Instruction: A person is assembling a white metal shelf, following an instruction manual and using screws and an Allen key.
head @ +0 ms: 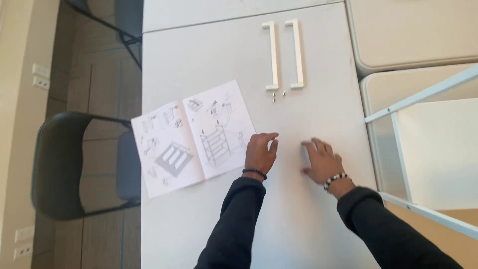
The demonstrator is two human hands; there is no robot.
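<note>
As we look down, our two hands rest on a white table [308, 239], near its middle. The left hand [260, 153] lies loosely curled, holding nothing, its fingers just beside the right edge of an open booklet [194, 135] that lies flat toward the table's left edge. The right hand [322, 160] lies flat and open, palm down, empty. Toward the far edge lie two white handles [284, 54] side by side, with two small screws [279, 94] just below them. A dark chair [74, 164] stands past the left edge.
</note>
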